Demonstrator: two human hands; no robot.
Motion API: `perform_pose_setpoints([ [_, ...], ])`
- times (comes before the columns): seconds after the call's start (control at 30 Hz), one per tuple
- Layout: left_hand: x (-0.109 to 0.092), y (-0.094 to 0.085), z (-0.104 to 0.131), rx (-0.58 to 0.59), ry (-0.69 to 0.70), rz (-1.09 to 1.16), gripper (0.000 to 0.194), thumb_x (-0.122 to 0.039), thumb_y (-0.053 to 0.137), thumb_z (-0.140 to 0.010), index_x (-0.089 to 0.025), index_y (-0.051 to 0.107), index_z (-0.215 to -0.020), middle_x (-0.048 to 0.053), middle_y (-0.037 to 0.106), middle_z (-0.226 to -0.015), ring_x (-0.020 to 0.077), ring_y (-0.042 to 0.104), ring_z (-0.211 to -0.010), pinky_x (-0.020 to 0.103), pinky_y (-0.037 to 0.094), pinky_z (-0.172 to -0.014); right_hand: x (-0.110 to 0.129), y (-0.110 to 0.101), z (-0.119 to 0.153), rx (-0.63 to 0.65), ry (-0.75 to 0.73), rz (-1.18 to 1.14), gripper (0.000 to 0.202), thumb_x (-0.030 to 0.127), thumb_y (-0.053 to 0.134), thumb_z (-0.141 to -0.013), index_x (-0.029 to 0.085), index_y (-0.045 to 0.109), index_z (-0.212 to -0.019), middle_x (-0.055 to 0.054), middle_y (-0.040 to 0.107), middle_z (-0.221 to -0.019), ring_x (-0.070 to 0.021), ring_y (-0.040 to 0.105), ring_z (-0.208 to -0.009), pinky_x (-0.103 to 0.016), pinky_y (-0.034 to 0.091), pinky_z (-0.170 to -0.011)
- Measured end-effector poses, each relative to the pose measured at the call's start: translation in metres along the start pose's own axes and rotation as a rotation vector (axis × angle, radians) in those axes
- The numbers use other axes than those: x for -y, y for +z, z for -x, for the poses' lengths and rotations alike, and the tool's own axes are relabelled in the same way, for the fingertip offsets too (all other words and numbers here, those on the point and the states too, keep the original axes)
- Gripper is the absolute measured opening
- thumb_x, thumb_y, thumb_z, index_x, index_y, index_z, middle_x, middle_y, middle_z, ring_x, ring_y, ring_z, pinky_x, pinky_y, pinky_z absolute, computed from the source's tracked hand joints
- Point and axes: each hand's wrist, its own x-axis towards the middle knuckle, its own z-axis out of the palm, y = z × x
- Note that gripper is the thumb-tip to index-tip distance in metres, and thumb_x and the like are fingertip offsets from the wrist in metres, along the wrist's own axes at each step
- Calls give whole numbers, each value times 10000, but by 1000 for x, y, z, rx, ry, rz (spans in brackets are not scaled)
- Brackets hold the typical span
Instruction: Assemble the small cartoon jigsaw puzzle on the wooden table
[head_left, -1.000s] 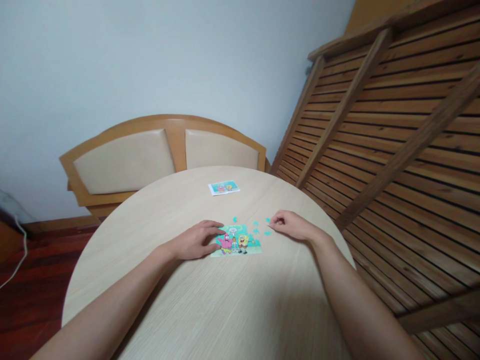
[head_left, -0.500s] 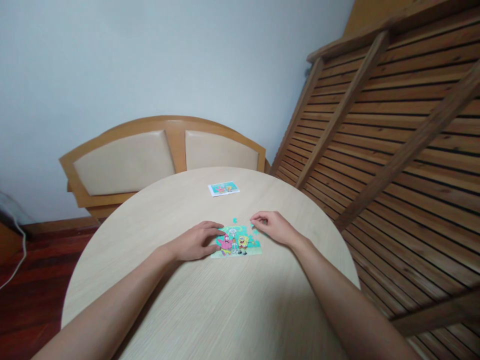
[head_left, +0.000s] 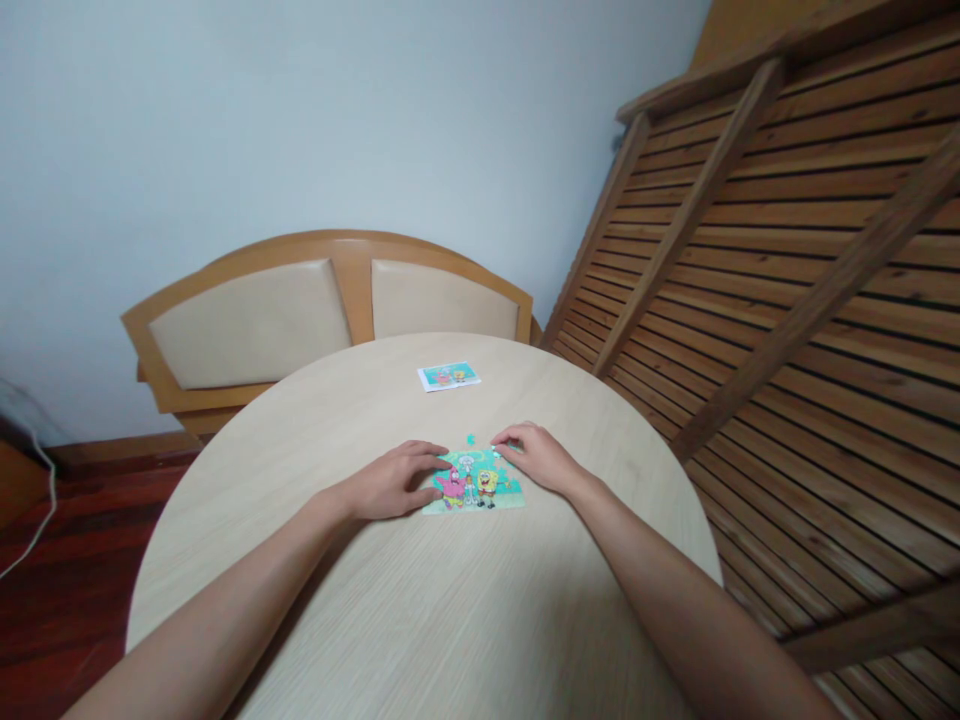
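A jigsaw puzzle (head_left: 471, 490) with cartoon figures on a turquoise ground lies flat on the round table (head_left: 390, 610). Its upper right part has gaps. My left hand (head_left: 394, 482) rests at the puzzle's left edge, fingers apart, fingertips on the pieces. At the upper right edge my right hand (head_left: 536, 457) pinches a small puzzle piece between thumb and index finger, mostly covered by the fingertips. One loose turquoise puzzle piece (head_left: 471, 439) lies just beyond the puzzle's top edge.
A picture card (head_left: 448, 376) with the same cartoon scene lies farther back on the table. Behind the table stands a wooden headboard (head_left: 352, 290) with cream panels against the wall. A slatted wooden frame (head_left: 750, 280) leans at the right. A white cable (head_left: 52, 490) hangs at far left.
My right hand has moved a little to the left, carrying the pinched piece to the puzzle's upper right edge. My left hand stays in place.
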Motion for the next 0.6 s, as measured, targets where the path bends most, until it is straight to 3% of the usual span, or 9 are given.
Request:
perform_pose_setpoints([
  [0.27,0,0,0,6,3,-11,391,-391,576,-948,-206,632,-1288,132,572,-1377,271,537,-1274,440,420,-1102,-5,4,-1,-7,-36,54,109,202,643,-876,186,750,-889,-62,731,-926,-195,631,-912,-320,454,-866],
  [0.6,-2,-1,-1,-5,-2,6,397,-427,588,-939,-208,643,-1266,134,578,-1369,283,542,-1269,443,424,-1101,9,0,2,-29,-3,185,80,205,651,-863,205,730,-854,-47,707,-945,-200,619,-950,-323,406,-842],
])
